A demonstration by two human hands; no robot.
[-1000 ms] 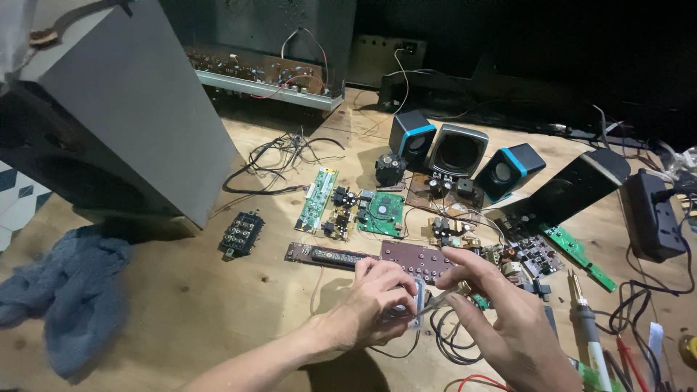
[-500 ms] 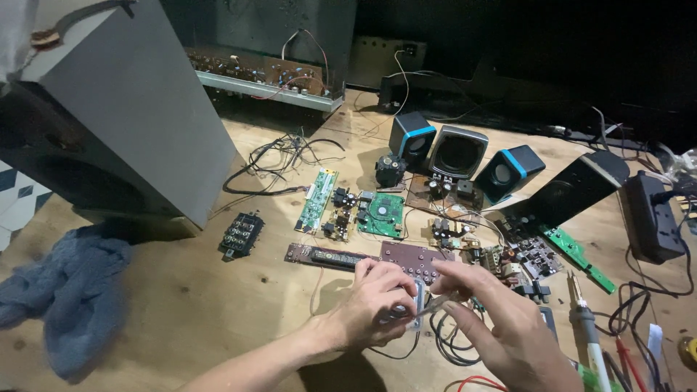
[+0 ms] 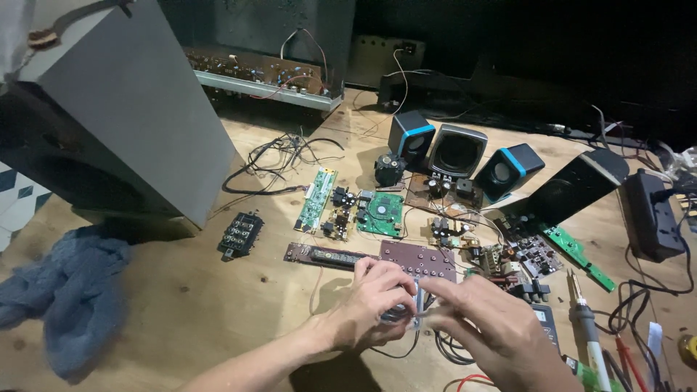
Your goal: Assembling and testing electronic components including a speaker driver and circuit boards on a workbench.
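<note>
- Both hands meet near the front middle of the wooden table (image 3: 218, 319), just in front of a brown board (image 3: 417, 260).
- The left hand (image 3: 374, 301) curls its fingers around a small grey part (image 3: 399, 313); only a sliver of that part shows between the fingers, so its kind cannot be told.
- The right hand (image 3: 494, 327) comes in from the near right; its fingertips pinch at the same small part, touching the left fingers. Both hands grasp, neither lies loose.
- The small part sits between the two hands, held just over the table, above a loop of black wires (image 3: 450, 348).
- Just beyond the hands lies a long dark strip board (image 3: 323, 255), end to end with the brown board.
- Farther off lie a narrow green board (image 3: 315, 198) and a square green board (image 3: 381, 213), with small dark parts between them.
- At the far middle stand three small speakers (image 3: 456, 152), two with blue trim and a grey one between them.
- A black block of sockets (image 3: 239, 232) lies to the left, near a big grey speaker box (image 3: 123, 109) that fills the far left.
- A blue cloth (image 3: 65, 297) lies crumpled at the near left.
- A soldering iron (image 3: 584, 327) lies at the near right, just beside the right hand.
- A black power brick (image 3: 648, 214) sits at the far right edge.
</note>
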